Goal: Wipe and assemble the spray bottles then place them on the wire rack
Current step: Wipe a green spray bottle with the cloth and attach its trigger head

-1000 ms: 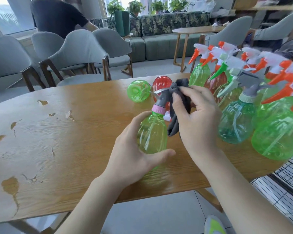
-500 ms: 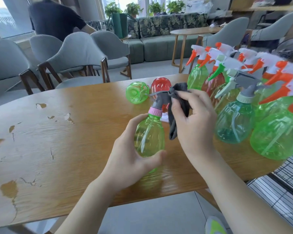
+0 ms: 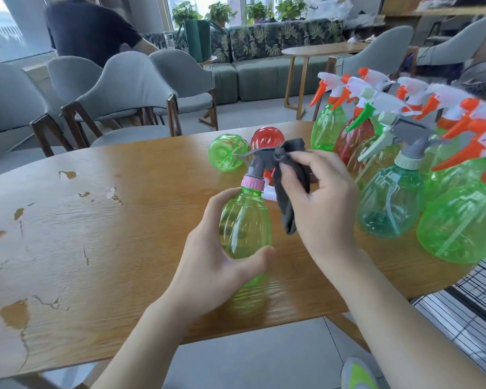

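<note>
Your left hand (image 3: 222,265) grips the green spray bottle (image 3: 244,223) round its belly, thumb on the near side and fingers curled behind, holding it tilted just above the tabletop (image 3: 96,248) near the middle. Your right hand (image 3: 320,200) pinches the grey cloth (image 3: 291,178) against the grey trigger head (image 3: 260,161) above the pink collar (image 3: 252,182).

The bottle looks empty, so judge it light, and its thin clear plastic will likely flex if you squeeze hard; the smooth wall may slip. Hold it low on the widest part, as you do, or at the stiff collar for twisting. The cloth is soft and limp; bunch it so it wraps the trigger. Finished bottles (image 3: 390,197) crowd just to the right, so mind your elbow. The wire rack (image 3: 474,304) sits lower right.
</note>
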`<move>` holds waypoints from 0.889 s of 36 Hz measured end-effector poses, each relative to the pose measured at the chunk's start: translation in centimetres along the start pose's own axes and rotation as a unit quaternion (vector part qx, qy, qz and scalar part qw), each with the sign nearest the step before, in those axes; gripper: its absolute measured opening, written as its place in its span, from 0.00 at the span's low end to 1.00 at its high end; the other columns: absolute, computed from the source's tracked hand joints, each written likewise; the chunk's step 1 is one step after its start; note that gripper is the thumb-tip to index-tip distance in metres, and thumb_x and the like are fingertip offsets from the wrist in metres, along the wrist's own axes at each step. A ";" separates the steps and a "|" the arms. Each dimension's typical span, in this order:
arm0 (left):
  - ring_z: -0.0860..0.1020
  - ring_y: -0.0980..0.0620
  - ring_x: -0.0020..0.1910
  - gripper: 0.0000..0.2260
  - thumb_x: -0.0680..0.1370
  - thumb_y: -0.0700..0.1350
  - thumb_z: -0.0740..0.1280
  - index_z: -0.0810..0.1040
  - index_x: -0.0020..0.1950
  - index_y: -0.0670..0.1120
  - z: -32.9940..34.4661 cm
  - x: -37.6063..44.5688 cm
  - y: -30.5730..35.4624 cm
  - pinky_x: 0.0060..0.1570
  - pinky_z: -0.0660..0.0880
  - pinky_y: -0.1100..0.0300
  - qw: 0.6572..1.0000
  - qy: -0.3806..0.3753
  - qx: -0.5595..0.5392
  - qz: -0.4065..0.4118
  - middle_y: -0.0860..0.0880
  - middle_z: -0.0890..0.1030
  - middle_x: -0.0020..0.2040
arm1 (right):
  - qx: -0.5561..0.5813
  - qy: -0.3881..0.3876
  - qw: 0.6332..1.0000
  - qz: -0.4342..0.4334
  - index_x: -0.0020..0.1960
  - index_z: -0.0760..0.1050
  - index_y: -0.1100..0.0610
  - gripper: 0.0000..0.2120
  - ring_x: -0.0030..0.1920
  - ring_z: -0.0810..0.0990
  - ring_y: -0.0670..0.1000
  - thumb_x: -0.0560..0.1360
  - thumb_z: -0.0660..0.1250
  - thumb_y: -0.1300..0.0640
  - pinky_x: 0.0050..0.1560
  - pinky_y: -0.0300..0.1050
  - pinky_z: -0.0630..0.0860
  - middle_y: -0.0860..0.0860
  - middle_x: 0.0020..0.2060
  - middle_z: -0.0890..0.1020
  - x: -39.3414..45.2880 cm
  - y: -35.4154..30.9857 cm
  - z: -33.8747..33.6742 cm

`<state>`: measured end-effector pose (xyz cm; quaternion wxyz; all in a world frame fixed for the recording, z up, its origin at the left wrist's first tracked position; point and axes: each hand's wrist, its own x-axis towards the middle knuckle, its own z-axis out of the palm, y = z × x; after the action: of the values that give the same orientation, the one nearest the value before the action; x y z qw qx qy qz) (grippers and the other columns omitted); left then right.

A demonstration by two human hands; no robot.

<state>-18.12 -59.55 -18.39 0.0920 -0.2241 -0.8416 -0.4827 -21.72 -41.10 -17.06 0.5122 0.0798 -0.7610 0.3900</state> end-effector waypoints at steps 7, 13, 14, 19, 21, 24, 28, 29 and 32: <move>0.79 0.64 0.58 0.36 0.70 0.50 0.83 0.66 0.71 0.64 0.1 -0.1 0.1 0.52 0.69 0.76 1.000 -0.004 0.011 0.004 0.69 0.78 0.59 | 0.021 0.073 0.997 -0.020 0.51 0.81 0.64 0.05 0.47 0.81 0.56 0.76 0.71 0.63 0.44 0.54 0.80 0.51 0.47 0.77 -0.4 -0.3 0.0; 0.77 0.65 0.62 0.36 0.70 0.50 0.82 0.67 0.71 0.64 0.1 -0.2 -0.4 0.54 0.69 0.76 1.000 0.018 -0.001 -0.020 0.67 0.79 0.59 | 0.064 -0.010 0.996 -0.056 0.49 0.82 0.64 0.05 0.47 0.80 0.53 0.74 0.73 0.65 0.46 0.46 0.79 0.55 0.46 0.80 -0.8 -1.1 0.3; 0.77 0.64 0.62 0.36 0.70 0.50 0.82 0.67 0.71 0.64 0.1 -0.2 -0.5 0.54 0.69 0.76 1.000 0.017 -0.004 -0.022 0.66 0.79 0.60 | 0.053 -0.027 0.996 -0.063 0.49 0.82 0.65 0.05 0.48 0.80 0.52 0.73 0.74 0.65 0.48 0.42 0.79 0.57 0.47 0.81 -1.0 -1.1 0.3; 0.79 0.62 0.60 0.36 0.70 0.51 0.82 0.66 0.71 0.63 0.1 -0.2 -0.4 0.54 0.70 0.74 1.000 0.011 -0.009 -0.020 0.65 0.80 0.59 | 0.039 0.045 0.998 -0.015 0.53 0.83 0.64 0.06 0.50 0.81 0.53 0.77 0.72 0.63 0.50 0.49 0.81 0.57 0.50 0.81 -0.9 -0.9 0.5; 0.80 0.60 0.59 0.36 0.70 0.51 0.82 0.66 0.71 0.64 0.1 -0.3 -0.4 0.53 0.72 0.73 1.000 0.006 -0.011 -0.018 0.65 0.80 0.59 | 0.037 0.082 0.996 0.014 0.55 0.82 0.63 0.06 0.51 0.81 0.53 0.79 0.71 0.62 0.51 0.52 0.81 0.52 0.50 0.80 -0.4 -0.7 0.4; 0.80 0.60 0.59 0.36 0.69 0.52 0.82 0.66 0.71 0.65 0.2 -0.5 -0.3 0.55 0.72 0.73 1.000 0.007 -0.003 -0.011 0.64 0.80 0.60 | 0.031 0.088 0.994 0.057 0.57 0.83 0.62 0.08 0.51 0.82 0.49 0.81 0.70 0.60 0.53 0.49 0.81 0.48 0.50 0.80 0.0 -0.6 0.4; 0.79 0.60 0.61 0.37 0.69 0.54 0.81 0.65 0.72 0.65 0.4 -0.6 -0.2 0.55 0.70 0.74 1.000 0.016 0.014 -0.005 0.64 0.80 0.61 | 0.044 0.076 0.994 0.063 0.57 0.84 0.62 0.08 0.51 0.83 0.48 0.81 0.70 0.60 0.53 0.45 0.81 0.50 0.50 0.83 -0.4 -0.8 0.9; 0.79 0.61 0.61 0.37 0.69 0.54 0.81 0.65 0.73 0.65 0.5 -0.7 -0.2 0.55 0.70 0.74 1.000 0.018 0.013 -0.005 0.64 0.80 0.61 | 0.044 0.075 0.995 0.053 0.56 0.84 0.62 0.07 0.52 0.83 0.48 0.80 0.71 0.61 0.54 0.44 0.81 0.50 0.50 0.83 -0.5 -0.8 1.0; 0.79 0.63 0.60 0.37 0.69 0.56 0.81 0.65 0.72 0.64 0.5 -0.7 -0.2 0.54 0.69 0.76 1.000 0.027 0.009 -0.007 0.67 0.80 0.60 | 0.031 0.061 0.997 0.022 0.54 0.85 0.63 0.06 0.51 0.81 0.46 0.78 0.73 0.63 0.53 0.39 0.79 0.52 0.50 0.84 -1.3 -0.6 1.3</move>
<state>-17.56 -59.43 -19.03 0.1133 -0.2044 -0.8447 -0.4815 -21.71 -42.79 -18.06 0.5459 0.0554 -0.7176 0.4288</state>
